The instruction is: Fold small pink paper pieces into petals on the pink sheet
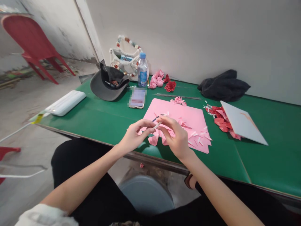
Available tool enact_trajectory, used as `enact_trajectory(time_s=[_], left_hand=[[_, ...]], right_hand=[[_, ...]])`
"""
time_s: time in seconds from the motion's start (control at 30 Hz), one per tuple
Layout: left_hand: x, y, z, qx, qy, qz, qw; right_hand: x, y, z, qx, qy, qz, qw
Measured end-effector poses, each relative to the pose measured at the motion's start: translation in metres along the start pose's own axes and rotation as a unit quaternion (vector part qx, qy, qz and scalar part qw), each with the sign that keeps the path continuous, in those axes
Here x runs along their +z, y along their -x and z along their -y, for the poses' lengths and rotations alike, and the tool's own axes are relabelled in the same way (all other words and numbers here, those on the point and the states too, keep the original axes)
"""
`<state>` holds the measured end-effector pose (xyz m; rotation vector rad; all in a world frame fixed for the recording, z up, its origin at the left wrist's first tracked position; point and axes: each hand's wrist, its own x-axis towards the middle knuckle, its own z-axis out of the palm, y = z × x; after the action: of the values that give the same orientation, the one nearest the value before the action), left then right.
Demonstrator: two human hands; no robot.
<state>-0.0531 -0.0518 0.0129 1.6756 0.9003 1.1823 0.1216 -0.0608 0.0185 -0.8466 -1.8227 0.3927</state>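
We see a green bench (265, 163) along the lower right; a pink paper sheet (162, 108) at centre; red paper roses (170, 86) near the top; a red chair (30, 37) at upper left.

1. The right hand (175, 136) pinches a thin stick (157, 125), the left hand (135, 135) just beside it.
2. Both are above a pink paper sheet (164, 108) on a green table (270, 160).
3. Red paper pieces (219, 121) lie right.

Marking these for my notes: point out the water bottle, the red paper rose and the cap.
water bottle (142, 73), head view, on its body
red paper rose (170, 86), head view, on its central petals
cap (102, 89), head view, on its grey outer side
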Motion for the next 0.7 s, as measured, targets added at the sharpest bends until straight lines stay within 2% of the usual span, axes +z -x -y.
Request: enact_trajectory(time_s=[0.1, 0.17, 0.37, 0.53, 0.6, 0.7], left_hand=[[0.0009, 0.0006, -0.0049, -0.025, 0.056, 0.033, 0.998], [0.0010, 0.0003, -0.0067, -0.038, 0.062, 0.035, 0.997], [0.0027, 0.0004, -0.0019, -0.053, 0.061, -0.025, 0.996], [0.0052, 0.0017, 0.0000, -0.034, 0.048, -0.054, 0.997], [0.0061, 0.0019, -0.0002, -0.008, 0.008, -0.073, 0.997], [0.0062, 0.0021, -0.0003, 0.048, -0.084, -0.097, 0.991]], right_hand=[[-0.0046, -0.0020, -0.0021, 0.029, -0.024, -0.011, 0.999], [-0.0061, -0.0029, -0.0028, 0.020, 0.009, -0.026, 0.999], [-0.0026, -0.0005, -0.0045, -0.122, 0.157, -0.035, 0.979], [0.0003, 0.0018, -0.0060, -0.190, 0.164, -0.028, 0.968], [0.0017, 0.0024, -0.0049, -0.170, 0.147, -0.043, 0.973], [0.0038, 0.0031, -0.0025, -0.101, 0.113, -0.061, 0.987]])
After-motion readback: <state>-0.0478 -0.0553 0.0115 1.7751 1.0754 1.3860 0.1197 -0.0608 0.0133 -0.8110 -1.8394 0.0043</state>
